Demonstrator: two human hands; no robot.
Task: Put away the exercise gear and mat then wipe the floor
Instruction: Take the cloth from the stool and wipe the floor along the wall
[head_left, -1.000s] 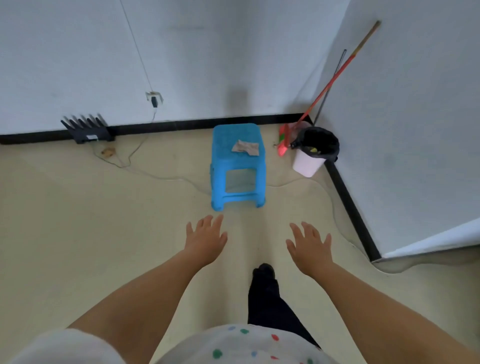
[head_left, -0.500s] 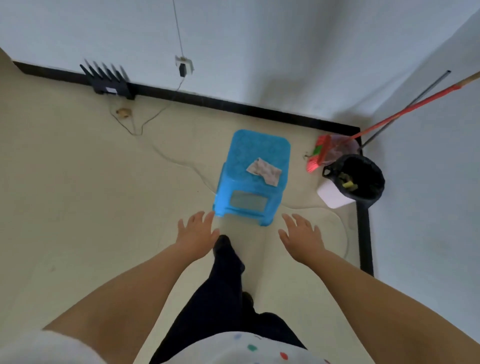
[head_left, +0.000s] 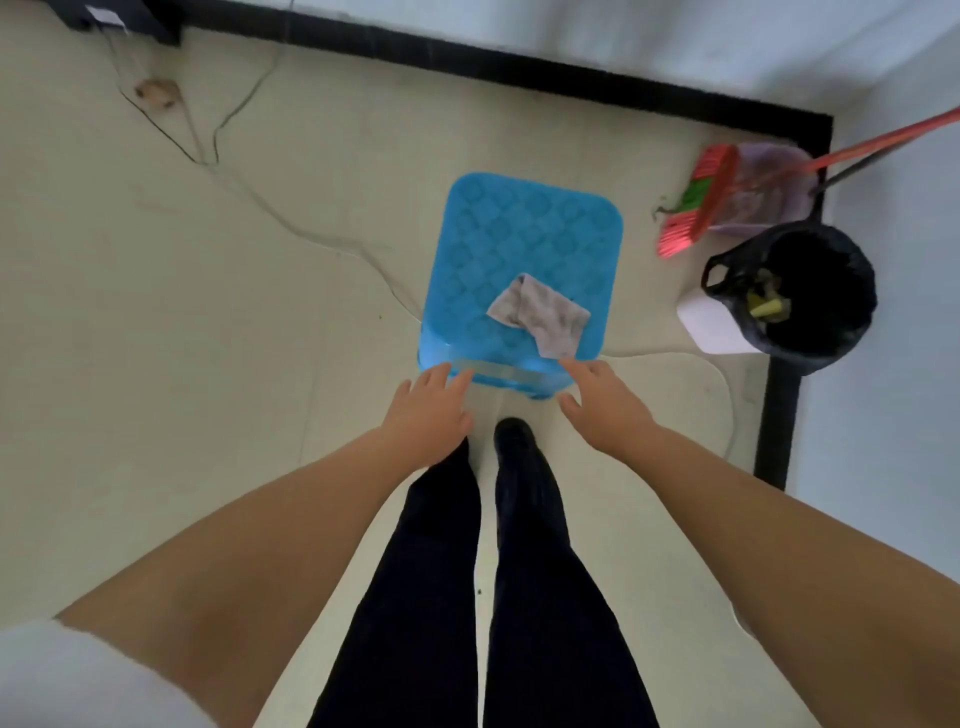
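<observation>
A grey-white cloth (head_left: 540, 314) lies crumpled on the near right part of a blue plastic stool (head_left: 498, 234) that stands on the cream floor in front of me. My left hand (head_left: 426, 410) is open, fingers spread, at the stool's near left corner. My right hand (head_left: 605, 405) is open too, with its fingertips just below the cloth at the stool's near edge. Neither hand holds anything. My two dark-clad legs stand right behind the stool. No mat or exercise gear is in view.
A bin with a black bag (head_left: 795, 296) stands right of the stool, with a red broom (head_left: 696, 208) and dustpan in the corner behind it. Thin cables (head_left: 291, 218) trail over the floor at left. A black skirting (head_left: 519, 57) lines the walls.
I have stepped up to the stool and now look straight down on it. Both hands came forward to its near edge, the right one close to the cloth.
</observation>
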